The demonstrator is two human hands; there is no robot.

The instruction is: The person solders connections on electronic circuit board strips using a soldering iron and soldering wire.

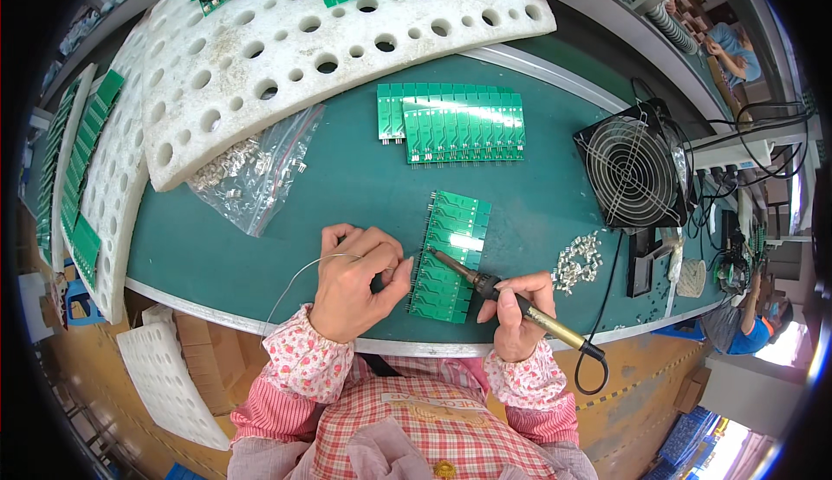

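A green circuit board panel (446, 285) lies on the green bench mat in front of me, a row of pins along its left edge. My right hand (522, 315) is closed round a soldering iron (555, 327), whose tip meets the board near that pin row. Pinched in my left hand (360, 282), just left of the board, is a thin solder wire (299, 274) that trails down toward my sleeve. The wire's working end near the tip is too small to make out clearly.
More circuit board panels (464, 127) lie overlapped beyond. White foam sheets (286, 51) with holes cover the back left, beside a plastic bag (260, 172) of small connectors. At right are loose white connectors (579, 263), a fan (633, 168) and a black holder (642, 263).
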